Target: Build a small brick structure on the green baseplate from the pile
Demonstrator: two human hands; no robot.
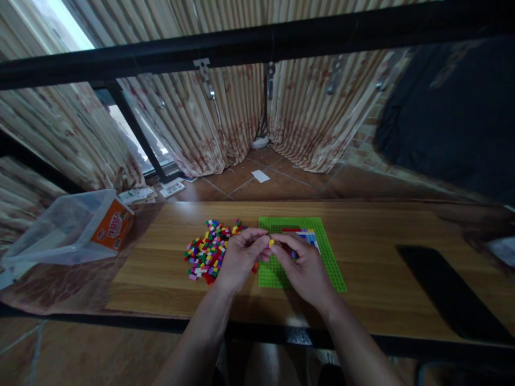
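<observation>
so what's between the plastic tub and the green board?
Head view, from tub to board: some tabletop, then the pile of coloured bricks, its right side partly hidden by the left hand.

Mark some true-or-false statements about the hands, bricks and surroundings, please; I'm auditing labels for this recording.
1. The left hand and right hand meet at a small yellow toy brick. True.
2. A multicoloured pile of toy bricks lies left of the green studded baseplate. True.
3. The baseplate is bare. False: coloured bricks sit on it, partly hidden by the right hand.
4. The clear plastic bin has a blue label. False: its label is orange.
5. A flat black slab lies right of the baseplate. True.
</observation>
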